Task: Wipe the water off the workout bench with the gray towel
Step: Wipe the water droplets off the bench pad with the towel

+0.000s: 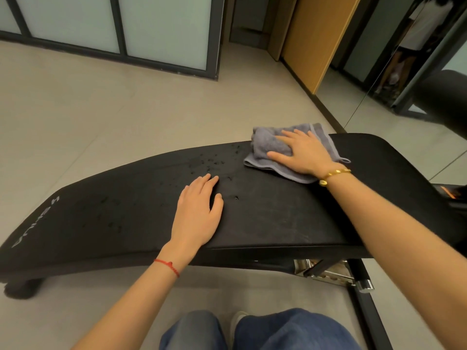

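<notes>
A black padded workout bench [278,210] stretches across the view from lower left to right. Water droplets [212,161] bead on its top near the far edge, and fainter ones lie toward the left end. A crumpled gray towel [267,147] rests on the bench at the far right. My right hand [303,152] presses flat on the towel with fingers spread. My left hand [197,213] lies palm down on the bare pad, just in front of the droplets, holding nothing.
The bench's metal frame and a chrome adjuster [328,271] sit under its right end. Beige tiled floor [101,117] surrounds it. Frosted glass panels [113,26] stand at the back, a wooden door [316,39] and a mirror [417,59] at the right. My jeans-clad legs [252,332] are below.
</notes>
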A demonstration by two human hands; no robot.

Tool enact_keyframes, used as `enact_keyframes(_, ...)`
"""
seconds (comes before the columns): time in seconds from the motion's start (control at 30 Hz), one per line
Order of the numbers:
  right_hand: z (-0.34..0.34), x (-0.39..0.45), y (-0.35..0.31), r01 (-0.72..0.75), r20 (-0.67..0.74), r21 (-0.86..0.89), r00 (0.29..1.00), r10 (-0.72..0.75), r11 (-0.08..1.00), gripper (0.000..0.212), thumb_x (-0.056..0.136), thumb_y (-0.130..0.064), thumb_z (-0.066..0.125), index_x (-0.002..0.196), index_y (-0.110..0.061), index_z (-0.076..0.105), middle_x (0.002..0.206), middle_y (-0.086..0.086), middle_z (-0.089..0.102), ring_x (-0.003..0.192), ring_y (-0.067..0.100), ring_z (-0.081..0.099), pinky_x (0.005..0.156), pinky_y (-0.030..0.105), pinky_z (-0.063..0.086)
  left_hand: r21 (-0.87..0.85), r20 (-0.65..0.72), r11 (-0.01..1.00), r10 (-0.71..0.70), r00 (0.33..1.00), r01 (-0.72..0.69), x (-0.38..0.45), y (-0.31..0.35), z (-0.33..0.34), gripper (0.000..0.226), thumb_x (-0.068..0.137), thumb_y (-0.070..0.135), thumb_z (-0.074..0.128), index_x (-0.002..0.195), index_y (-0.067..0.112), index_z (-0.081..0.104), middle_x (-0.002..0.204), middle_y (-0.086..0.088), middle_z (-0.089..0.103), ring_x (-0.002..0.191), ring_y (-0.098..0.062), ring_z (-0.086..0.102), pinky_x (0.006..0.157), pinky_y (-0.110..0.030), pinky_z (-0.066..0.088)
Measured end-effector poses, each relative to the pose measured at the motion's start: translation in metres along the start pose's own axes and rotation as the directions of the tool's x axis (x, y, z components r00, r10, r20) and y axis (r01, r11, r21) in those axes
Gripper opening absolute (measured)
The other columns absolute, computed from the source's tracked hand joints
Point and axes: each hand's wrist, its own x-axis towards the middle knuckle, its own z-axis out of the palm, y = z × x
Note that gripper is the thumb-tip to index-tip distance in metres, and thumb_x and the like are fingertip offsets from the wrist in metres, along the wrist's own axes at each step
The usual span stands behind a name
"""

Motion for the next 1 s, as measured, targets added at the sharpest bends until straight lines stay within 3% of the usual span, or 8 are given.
enact_keyframes(0.1,0.012,0.001,-0.036,0.069,0.026,-0.02,0.997,-0.069,0.997,0.07,0.09,-0.07,0.038,0.148,-0.029,0.038,0.159,-0.002,0.03,0.148,0.026,0.02,0.121,0.053,0.011,-0.005,-0.003,1.0,0.005,1.0,-0.005,0.0,0.0,0.0,0.048,0.1,0.034,0.036,0.148,0.024,0.036,0.156,0.006,0.031,0.146,-0.011,0.021,0.122,-0.037,0.014)
enact_keyframes(0.27,-0.003,-0.094,-0.044,0.28,-0.021,0.037,0.96,-0.28,0.959,0.075,0.084,-0.078,0.024,0.148,-0.039,0.035,0.158,-0.011,0.029,0.148,0.016,0.02,0.123,0.042,0.009,-0.004,-0.005,1.0,0.015,1.0,-0.015,-0.001,-0.001,0.0,0.048,0.1,0.033,0.037,0.147,0.023,0.036,0.156,0.005,0.031,0.146,-0.012,0.021,0.122,-0.036,0.013)
enact_keyframes(0.37,-0.014,-0.104,-0.009,0.224,-0.031,0.081,0.974,-0.222,0.971,0.077,0.082,-0.08,0.027,0.147,-0.04,0.036,0.157,-0.011,0.03,0.148,0.015,0.021,0.122,0.038,0.009,-0.004,0.0,1.0,0.007,1.0,-0.007,-0.001,-0.001,-0.001,0.048,0.101,0.034,0.035,0.148,0.024,0.035,0.156,0.006,0.03,0.146,-0.011,0.02,0.122,-0.035,0.011)
enact_keyframes(0.53,-0.005,-0.029,0.012,-0.052,-0.023,-0.015,0.998,0.052,0.999,0.072,0.088,-0.073,0.037,0.147,-0.032,0.039,0.158,-0.001,0.031,0.148,0.027,0.022,0.121,0.05,0.013,0.003,0.007,1.0,0.001,1.0,-0.001,-0.001,0.001,0.0,0.048,0.101,0.034,0.035,0.148,0.024,0.035,0.156,0.006,0.03,0.146,-0.011,0.02,0.122,-0.035,0.011)
enact_keyframes(0.67,-0.006,-0.067,-0.015,0.1,-0.009,-0.002,0.995,-0.1,0.995,0.084,0.083,-0.083,0.021,0.148,-0.032,0.037,0.158,-0.002,0.031,0.148,0.026,0.023,0.121,0.05,0.014,0.005,0.002,1.0,0.01,1.0,-0.01,0.0,-0.001,0.0,0.048,0.1,0.034,0.036,0.147,0.023,0.037,0.155,0.005,0.032,0.146,-0.012,0.023,0.122,-0.036,0.013)
enact_keyframes(0.8,-0.017,-0.154,-0.018,0.284,-0.013,0.051,0.959,-0.284,0.958,0.07,0.087,-0.076,0.03,0.148,-0.041,0.034,0.158,-0.017,0.025,0.149,0.01,0.016,0.124,0.038,0.01,0.011,-0.004,1.0,0.017,1.0,-0.017,0.0,-0.002,0.001,0.048,0.1,0.034,0.036,0.147,0.023,0.038,0.155,0.004,0.033,0.145,-0.012,0.024,0.122,-0.037,0.014)
enact_keyframes(0.9,-0.027,-0.151,0.014,0.227,-0.017,0.119,0.974,-0.227,0.966,0.071,0.085,-0.079,0.034,0.146,-0.042,0.038,0.157,-0.015,0.031,0.148,0.011,0.022,0.122,0.043,0.019,0.018,0.004,1.0,0.012,1.0,-0.012,-0.001,-0.001,0.001,0.048,0.101,0.034,0.035,0.147,0.023,0.037,0.155,0.005,0.032,0.146,-0.012,0.023,0.122,-0.037,0.014)
enact_keyframes(1.0,-0.031,-0.102,0.042,0.056,-0.062,0.068,0.997,-0.052,0.996,0.077,0.084,-0.079,0.033,0.146,-0.034,0.041,0.156,-0.004,0.035,0.146,0.021,0.027,0.12,0.049,0.023,0.027,0.011,1.0,0.006,1.0,-0.007,-0.001,0.0,0.0,0.048,0.101,0.034,0.035,0.148,0.024,0.035,0.156,0.005,0.031,0.146,-0.012,0.022,0.122,-0.037,0.013)
